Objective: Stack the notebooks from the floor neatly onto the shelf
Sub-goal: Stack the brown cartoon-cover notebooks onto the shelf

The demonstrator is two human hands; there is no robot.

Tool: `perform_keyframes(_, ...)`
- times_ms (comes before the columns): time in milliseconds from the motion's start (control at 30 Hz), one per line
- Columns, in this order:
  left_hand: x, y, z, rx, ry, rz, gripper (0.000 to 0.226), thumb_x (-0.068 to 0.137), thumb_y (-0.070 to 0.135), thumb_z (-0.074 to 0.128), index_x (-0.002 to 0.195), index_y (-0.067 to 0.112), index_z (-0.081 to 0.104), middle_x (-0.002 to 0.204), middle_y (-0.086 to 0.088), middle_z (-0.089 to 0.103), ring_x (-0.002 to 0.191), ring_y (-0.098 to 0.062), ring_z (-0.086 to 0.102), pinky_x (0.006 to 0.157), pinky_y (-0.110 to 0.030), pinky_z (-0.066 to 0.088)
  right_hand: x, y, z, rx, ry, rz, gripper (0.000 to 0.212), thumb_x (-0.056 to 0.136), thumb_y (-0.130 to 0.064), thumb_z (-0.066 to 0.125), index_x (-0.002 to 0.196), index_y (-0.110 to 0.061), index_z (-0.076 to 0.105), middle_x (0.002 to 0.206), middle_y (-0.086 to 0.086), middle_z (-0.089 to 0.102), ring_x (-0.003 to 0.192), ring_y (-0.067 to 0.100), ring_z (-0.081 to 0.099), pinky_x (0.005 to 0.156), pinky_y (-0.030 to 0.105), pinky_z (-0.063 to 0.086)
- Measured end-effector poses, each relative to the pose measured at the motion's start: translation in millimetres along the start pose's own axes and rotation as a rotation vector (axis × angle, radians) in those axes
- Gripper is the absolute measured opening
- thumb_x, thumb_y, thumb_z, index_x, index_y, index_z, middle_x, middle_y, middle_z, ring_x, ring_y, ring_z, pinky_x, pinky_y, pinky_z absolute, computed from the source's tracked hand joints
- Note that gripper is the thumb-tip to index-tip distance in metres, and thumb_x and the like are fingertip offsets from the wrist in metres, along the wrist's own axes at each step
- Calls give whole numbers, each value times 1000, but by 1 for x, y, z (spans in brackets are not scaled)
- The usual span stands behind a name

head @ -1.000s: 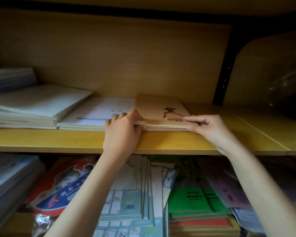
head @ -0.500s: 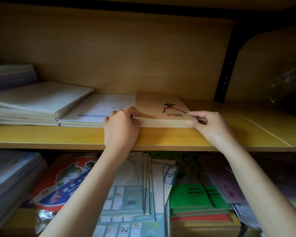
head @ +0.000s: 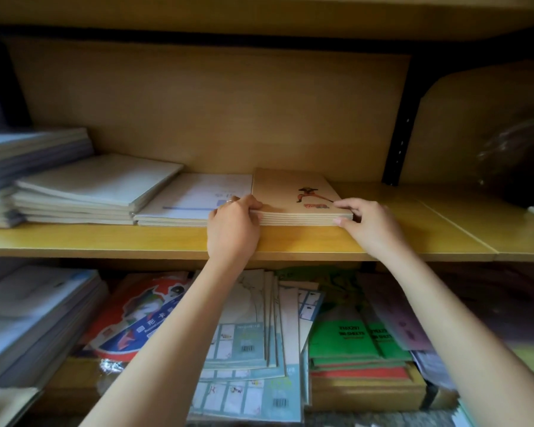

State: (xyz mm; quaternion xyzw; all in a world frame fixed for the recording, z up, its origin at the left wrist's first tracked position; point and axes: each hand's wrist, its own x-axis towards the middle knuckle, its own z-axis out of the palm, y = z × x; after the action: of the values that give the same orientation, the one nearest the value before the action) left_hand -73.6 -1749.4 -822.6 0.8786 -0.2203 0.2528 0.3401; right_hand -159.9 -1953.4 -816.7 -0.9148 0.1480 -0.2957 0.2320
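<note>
Together, left hand (head: 233, 229) and right hand (head: 373, 224) gripping tan notebook stack (head: 290, 192), white notebooks (head: 195, 198) just beside leftward.

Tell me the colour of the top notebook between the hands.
Tan notebook, small orange figure; head view.

Dim, warm light reaches the shelf (head: 105, 238) from the front; the recess above and the corners sit in deep shadow. Wide-angle distortion bows the outer edges. The tan notebooks (head: 287, 192) at centre look fairly sharp; paper stacks (head: 28, 155) at far left and right are blurred.
</note>
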Motion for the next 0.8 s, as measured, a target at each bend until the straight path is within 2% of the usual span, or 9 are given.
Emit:
perform_keyframes(133, -7, 2, -5, 58, 30, 54, 26, 91, 23, 51, 116, 23, 60, 125, -7, 49, 117, -27, 41, 97, -38, 36, -1, -7, 2, -64, -44, 14, 46, 92, -26, 58, 136, -27, 44, 141, 0, 45, 117, 20, 53, 68, 17, 46)
perform_keyframes(200, -27, 2, -10, 40, 101, 155, 26, 88, 20, 55, 113, 19, 58, 129, -9, 45, 120, -28, 40, 99, -39, 34, -11, -16, 3, -98, 84, -47, 46, 90, -23, 58, 134, -22, 45, 141, 3, 40, 118, 21, 50, 73, 21, 49)
perform_keyframes(333, -103, -17, -31, 25, 72, 486, 20, 84, 17, 53, 103, 16, 59, 121, -7, 51, 111, -23, 44, 96, -37, 34, -59, -35, 14, -58, 300, -548, 24, 82, -5, 56, 105, -10, 60, 111, 7, 54, 107, 19, 50, 92, 32, 43)
perform_keyframes(433, -166, -58, -44, 225, -234, 668, 15, 80, 23, 54, 92, 20, 63, 111, -2, 59, 101, -21, 52, 91, -33, 37, -107, -52, 30, -81, 40, -928, 21, 74, -3, 54, 91, -10, 64, 97, 7, 59, 97, 20, 50, 87, 29, 36)
perform_keyframes(533, -215, -105, -52, 229, -535, 425, 13, 79, 31, 50, 86, 30, 61, 102, 10, 58, 92, -13, 58, 80, -25, 43, -153, -70, 56, -39, -329, -1102, 14, 73, -6, 56, 83, -13, 63, 90, 4, 59, 91, 19, 52, 83, 31, 39)
perform_keyframes(600, -248, -136, -48, 158, -648, 110, 18, 82, 29, 49, 96, 28, 60, 106, 9, 54, 93, -12, 59, 76, -24, 47, -184, -76, 81, -25, -633, -1039, 12, 76, -12, 51, 82, -16, 61, 85, 1, 59, 83, 19, 53, 75, 32, 41)
perform_keyframes(700, -292, -170, -42, -65, -794, -520, 25, 77, 15, 66, 92, 29, 51, 119, -7, 55, 96, -23, 61, 81, -36, 55, -228, -70, 130, -102, -1100, -583, 20, 85, -15, 48, 97, -16, 64, 100, 3, 65, 94, 21, 59, 76, 34, 49)
perform_keyframes(767, -316, -186, -40, -81, -835, -690, 26, 77, 14, 68, 83, 31, 49, 118, -9, 57, 107, -30, 58, 91, -36, 50, -256, -64, 164, -192, -1282, -172, 27, 88, -18, 52, 111, -7, 62, 112, 10, 64, 102, 25, 61, 79, 32, 51)
perform_keyframes(800, -328, -191, -40, -51, -871, -761, 21, 81, 13, 65, 91, 27, 53, 118, -7, 56, 113, -29, 55, 92, -30, 47, -270, -60, 181, -205, -1312, 13, 30, 88, -19, 54, 112, -2, 60, 111, 13, 63, 99, 28, 62, 74, 30, 50)
